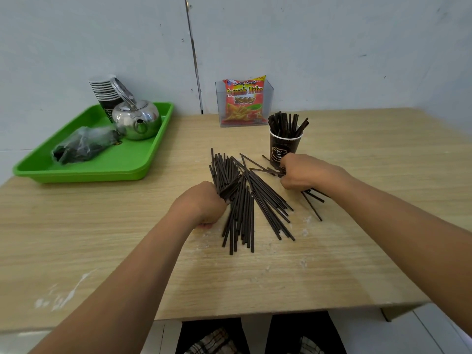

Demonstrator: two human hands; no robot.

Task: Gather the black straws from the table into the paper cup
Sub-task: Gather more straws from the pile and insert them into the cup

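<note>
The black straws (245,200) were mostly still fanned out on the wooden table (102,238), just in front of the paper cup (283,146), which already held a bunch upright. They looked light, thin and stiff, so probably rolly and easy to scatter; I'd say you wanted them pinched mid-length as a bundle. Your left hand (201,203) was curled around a clump left of the cup, and your right hand (304,172) was closed over a few right beside the cup's base.
</note>
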